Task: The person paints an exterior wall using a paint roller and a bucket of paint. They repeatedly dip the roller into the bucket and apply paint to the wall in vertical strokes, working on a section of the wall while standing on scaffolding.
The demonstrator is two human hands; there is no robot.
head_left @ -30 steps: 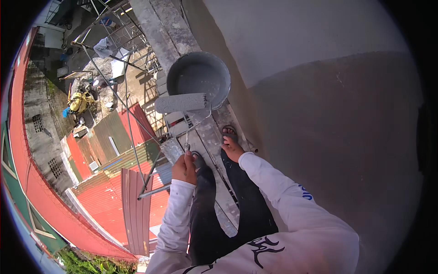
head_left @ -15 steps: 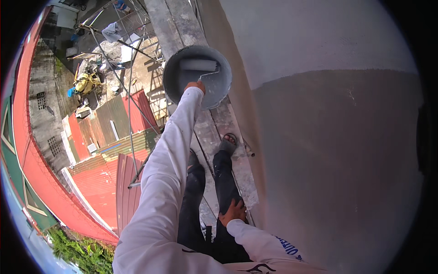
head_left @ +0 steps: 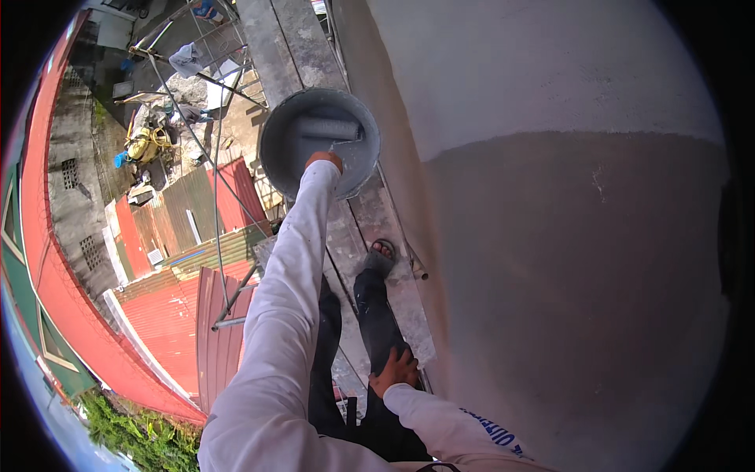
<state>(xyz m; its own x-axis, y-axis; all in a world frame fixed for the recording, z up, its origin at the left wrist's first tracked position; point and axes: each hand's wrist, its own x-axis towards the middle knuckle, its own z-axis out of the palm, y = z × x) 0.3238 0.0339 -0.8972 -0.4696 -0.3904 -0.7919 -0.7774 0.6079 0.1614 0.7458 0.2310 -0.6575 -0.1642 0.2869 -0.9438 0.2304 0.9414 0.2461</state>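
My left hand [head_left: 326,160] is closed around the handle of a paint roller [head_left: 326,128], reaching down into a round grey bucket [head_left: 271,161]. The roller's pale cover lies across the far part of the bucket, over grey paint. Its thin wire frame bends back toward my hand, and the grip is mostly hidden by my fingers. My right hand [head_left: 395,371] rests on my right leg near the knee, fingers spread, holding nothing.
The bucket stands on narrow scaffold planks [head_left: 342,228], where my sandalled foot [head_left: 381,256] also rests. A wall [head_left: 574,259], paler above and darker grey below, rises on the right. To the left, scaffold poles [head_left: 216,181] edge a drop over corrugated roofs [head_left: 169,315] and rubble.
The bucket, planks and my legs appear shifted left and a little lower in view. The roller and left hand have moved slightly rightward within the bucket. My right hand stays on my leg.
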